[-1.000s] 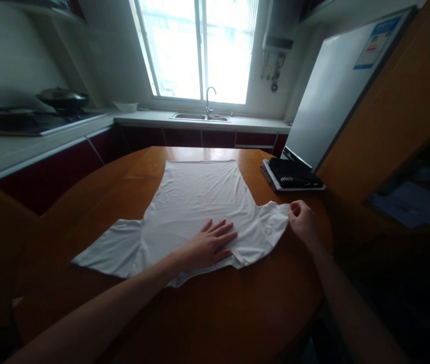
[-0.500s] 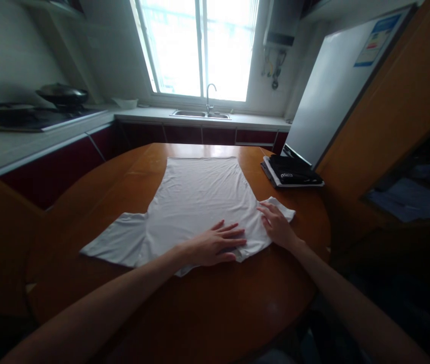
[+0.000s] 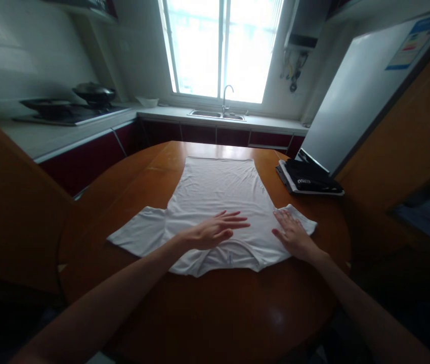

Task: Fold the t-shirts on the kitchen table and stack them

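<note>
A white T-shirt (image 3: 215,189) lies spread flat on a round wooden table (image 3: 218,313), its collar towards me and its hem at the far side. My left hand (image 3: 213,230) hovers open, fingers stretched out, just above the shirt's chest near the collar. My right hand (image 3: 293,233) lies flat and open on the shirt's right shoulder, next to the right sleeve. Neither hand holds anything.
A stack of folded dark clothes (image 3: 309,178) sits at the table's far right edge. Behind it stands a white fridge (image 3: 355,101). A counter with a sink (image 3: 217,115) under the window and a stove with pans (image 3: 74,103) runs along the back and left.
My right hand let go of the right sleeve's edge and came to lie flat on the shoulder. My left hand lifted slightly off the cloth. The camera shifted, so the scene moved right.
</note>
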`<state>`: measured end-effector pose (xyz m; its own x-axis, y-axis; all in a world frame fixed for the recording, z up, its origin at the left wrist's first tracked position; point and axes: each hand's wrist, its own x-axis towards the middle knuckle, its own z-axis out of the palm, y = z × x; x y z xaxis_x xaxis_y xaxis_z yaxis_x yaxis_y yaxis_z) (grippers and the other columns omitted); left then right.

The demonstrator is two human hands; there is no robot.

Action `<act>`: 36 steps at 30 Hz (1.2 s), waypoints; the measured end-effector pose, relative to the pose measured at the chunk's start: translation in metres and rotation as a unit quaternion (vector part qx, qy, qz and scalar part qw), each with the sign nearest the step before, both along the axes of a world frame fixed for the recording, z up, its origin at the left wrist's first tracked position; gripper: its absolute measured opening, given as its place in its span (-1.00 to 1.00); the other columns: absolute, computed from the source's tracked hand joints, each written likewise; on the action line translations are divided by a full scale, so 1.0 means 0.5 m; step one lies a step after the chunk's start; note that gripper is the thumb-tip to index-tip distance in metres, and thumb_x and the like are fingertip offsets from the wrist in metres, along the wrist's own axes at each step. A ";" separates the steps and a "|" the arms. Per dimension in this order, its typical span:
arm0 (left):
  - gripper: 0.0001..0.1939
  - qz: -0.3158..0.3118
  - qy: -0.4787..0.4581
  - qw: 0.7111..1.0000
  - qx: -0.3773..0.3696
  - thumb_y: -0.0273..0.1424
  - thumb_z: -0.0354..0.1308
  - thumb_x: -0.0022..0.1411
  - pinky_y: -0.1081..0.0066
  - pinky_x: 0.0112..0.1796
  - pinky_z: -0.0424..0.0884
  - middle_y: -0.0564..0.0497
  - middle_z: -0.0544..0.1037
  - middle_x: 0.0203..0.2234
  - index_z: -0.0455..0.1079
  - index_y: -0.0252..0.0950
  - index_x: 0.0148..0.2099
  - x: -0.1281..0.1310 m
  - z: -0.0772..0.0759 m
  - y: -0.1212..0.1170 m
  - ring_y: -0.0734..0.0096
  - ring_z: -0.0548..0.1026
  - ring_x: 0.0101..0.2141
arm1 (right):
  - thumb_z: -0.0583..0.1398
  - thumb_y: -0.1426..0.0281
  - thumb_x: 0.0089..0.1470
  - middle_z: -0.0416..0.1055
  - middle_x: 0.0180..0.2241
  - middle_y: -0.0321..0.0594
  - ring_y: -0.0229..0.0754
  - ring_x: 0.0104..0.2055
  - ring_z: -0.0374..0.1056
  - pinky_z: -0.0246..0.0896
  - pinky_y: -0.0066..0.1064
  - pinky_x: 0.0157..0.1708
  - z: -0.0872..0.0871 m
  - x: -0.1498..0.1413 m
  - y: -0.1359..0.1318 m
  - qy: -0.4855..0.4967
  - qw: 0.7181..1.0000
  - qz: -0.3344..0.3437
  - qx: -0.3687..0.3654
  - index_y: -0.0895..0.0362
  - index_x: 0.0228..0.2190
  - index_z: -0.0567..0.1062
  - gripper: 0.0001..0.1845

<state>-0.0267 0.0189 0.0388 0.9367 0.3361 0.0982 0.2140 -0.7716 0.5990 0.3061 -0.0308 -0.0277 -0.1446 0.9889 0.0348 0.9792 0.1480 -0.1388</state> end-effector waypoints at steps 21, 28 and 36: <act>-0.32 0.475 0.226 0.840 0.130 0.03 -0.32 0.46 -0.23 0.29 -0.16 -0.16 -0.06 0.45 0.02 -0.12 0.48 -0.118 -0.104 0.158 -0.10 -0.12 0.42 | -0.13 0.05 0.39 -0.19 0.45 0.03 0.04 0.48 -0.26 -0.26 0.07 0.39 -0.007 -0.040 0.059 0.000 0.996 -0.087 0.021 0.18 0.39 0.07 -0.28; -0.32 0.478 0.228 0.837 0.135 0.03 -0.30 0.46 -0.25 0.29 -0.16 -0.15 -0.07 0.46 0.00 -0.12 0.48 -0.118 -0.110 0.164 -0.11 -0.12 0.42 | -0.16 0.14 0.39 -0.19 0.44 0.08 0.00 0.49 -0.28 -0.32 0.05 0.40 0.043 -0.091 0.212 0.014 0.997 -0.063 0.033 0.32 0.39 0.03 -0.28; -0.33 0.478 0.204 0.843 0.138 0.01 -0.26 0.46 -0.26 0.28 -0.14 -0.19 -0.03 0.44 0.05 -0.14 0.47 -0.118 -0.107 0.154 -0.12 -0.09 0.41 | -0.20 0.06 0.39 -0.27 0.45 0.09 0.02 0.49 -0.36 -0.46 0.16 0.39 0.028 -0.085 0.355 0.008 0.998 -0.054 -0.044 0.34 0.40 -0.03 -0.22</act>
<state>-0.0860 0.0956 -0.0147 0.2252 0.9738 0.0315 0.9622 -0.2273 0.1501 0.2634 0.1466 -0.0139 -0.0379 0.9980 -0.0507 0.9862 0.0292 -0.1631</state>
